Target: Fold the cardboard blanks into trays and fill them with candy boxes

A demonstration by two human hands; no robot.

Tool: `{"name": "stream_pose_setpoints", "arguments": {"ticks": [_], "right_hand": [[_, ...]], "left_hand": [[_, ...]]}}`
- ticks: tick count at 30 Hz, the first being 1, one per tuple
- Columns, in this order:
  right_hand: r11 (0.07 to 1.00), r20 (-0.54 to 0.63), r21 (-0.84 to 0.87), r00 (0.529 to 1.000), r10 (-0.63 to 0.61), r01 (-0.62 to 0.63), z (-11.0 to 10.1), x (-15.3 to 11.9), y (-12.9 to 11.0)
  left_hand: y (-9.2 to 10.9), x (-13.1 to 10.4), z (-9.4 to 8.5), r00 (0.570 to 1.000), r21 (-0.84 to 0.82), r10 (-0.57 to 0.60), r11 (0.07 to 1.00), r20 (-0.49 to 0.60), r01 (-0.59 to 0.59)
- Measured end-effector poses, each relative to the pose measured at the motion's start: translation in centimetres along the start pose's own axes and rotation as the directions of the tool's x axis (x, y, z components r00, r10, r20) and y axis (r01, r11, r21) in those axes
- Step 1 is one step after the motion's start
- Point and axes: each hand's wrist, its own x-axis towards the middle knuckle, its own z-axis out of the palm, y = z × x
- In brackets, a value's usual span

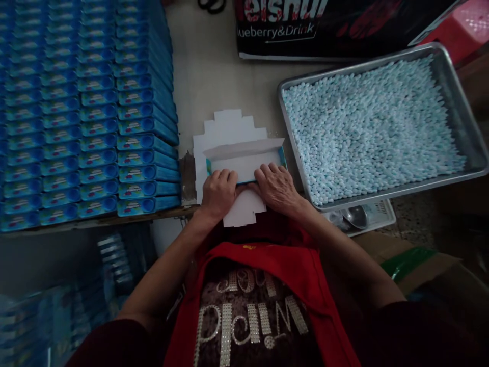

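Observation:
An open cardboard box (pixel 244 162), white inside with blue-green ends, lies at the table's front edge with its long flap raised at the back. My left hand (pixel 220 191) is closed on the box's near left side, fingers curled over the edge. My right hand (pixel 278 187) grips the near right side in the same way, thumbs hidden below. Beneath and behind the box are flat white cardboard pieces (pixel 233 125) with stepped edges; another white part sticks out toward my lap.
Stacked blue packs (pixel 135 173) fill the left side. A metal tray (pixel 382 196) of pale blue pellets stands at the right, with a metal scoop (pixel 357 216) in a white basket below it. A black printed carton (pixel 290 46) is at the back.

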Motion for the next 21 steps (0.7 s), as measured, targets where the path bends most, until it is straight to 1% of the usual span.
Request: {"name": "stream_pose_setpoints", "arguments": {"ticks": [2,4,6,7,8,9,10,11,13,14,15,16,17,18,19,20,21], "right_hand": [[0.999,0.048,0.015,0.998,0.037,-0.038,0.0,0.6,-0.3],[0.996,0.098,0.026,0.992,0.082,-0.085,-0.4,1.0,-0.4],[0.995,0.148,0.048,0.986,0.077,-0.085,-1.5,0.9,0.0],[0.995,0.173,0.086,0.985,0.027,-0.042,-2.4,0.7,0.4],[0.989,0.186,0.145,0.981,-0.053,0.026,-3.5,0.4,1.0],[0.972,0.171,0.208,0.975,-0.142,0.105,-4.8,0.3,1.9],[0.949,0.122,0.252,0.967,-0.223,0.187,-6.2,0.2,2.9],[0.930,0.051,0.260,0.958,-0.283,0.261,-7.5,0.4,3.9],[0.913,-0.089,0.174,0.929,-0.360,0.370,-9.4,1.3,5.9],[0.905,-0.116,0.113,0.910,-0.397,0.409,-9.9,1.9,6.6],[0.890,-0.105,0.068,0.891,-0.442,0.450,-10.0,2.6,7.1],[0.872,-0.070,0.046,0.873,-0.483,0.487,-9.7,3.2,7.4],[0.859,-0.032,0.042,0.860,-0.509,0.510,-9.1,3.7,7.5],[0.856,-0.009,0.045,0.857,-0.516,0.516,-8.3,3.9,7.3],[0.865,-0.009,0.048,0.866,-0.500,0.500,-7.4,3.8,7.0],[0.881,-0.033,0.056,0.882,-0.469,0.470,-6.4,3.5,6.5],[0.897,-0.074,0.081,0.900,-0.430,0.435,-5.4,2.9,6.0]], "left_hand": [[-0.5,0.5,-0.1,1.000,-0.037,0.007,0.999,0.025,-0.006],[-0.8,0.7,-0.5,0.997,-0.068,0.029,0.997,0.065,-0.025],[-1.1,0.8,-1.4,0.989,-0.105,0.097,0.991,0.111,-0.086],[-1.3,0.9,-2.0,0.979,-0.127,0.152,0.983,0.133,-0.135],[-1.6,1.1,-2.6,0.966,-0.148,0.213,0.970,0.150,-0.191],[-1.9,1.4,-3.3,0.949,-0.161,0.271,0.956,0.159,-0.245],[-2.3,2.0,-3.9,0.934,-0.166,0.318,0.942,0.163,-0.291],[-2.8,2.8,-4.5,0.917,-0.171,0.360,0.927,0.169,-0.333],[-3.9,4.9,-5.8,0.878,-0.210,0.441,0.891,0.187,-0.403],[-4.3,6.2,-6.4,0.853,-0.255,0.483,0.866,0.200,-0.431],[-4.6,7.5,-7.2,0.829,-0.310,0.519,0.839,0.209,-0.447],[-4.7,8.5,-8.1,0.814,-0.362,0.544,0.814,0.204,-0.454],[-4.6,9.3,-9.0,0.815,-0.396,0.551,0.799,0.180,-0.453],[-4.3,9.5,-10.0,0.834,-0.406,0.534,0.799,0.138,-0.445],[-3.9,9.2,-10.9,0.864,-0.391,0.497,0.813,0.080,-0.432],[-3.3,8.2,-11.7,0.898,-0.356,0.440,0.841,0.009,-0.408],[-2.7,6.7,-12.2,0.926,-0.308,0.374,0.875,-0.058,-0.373]]}}
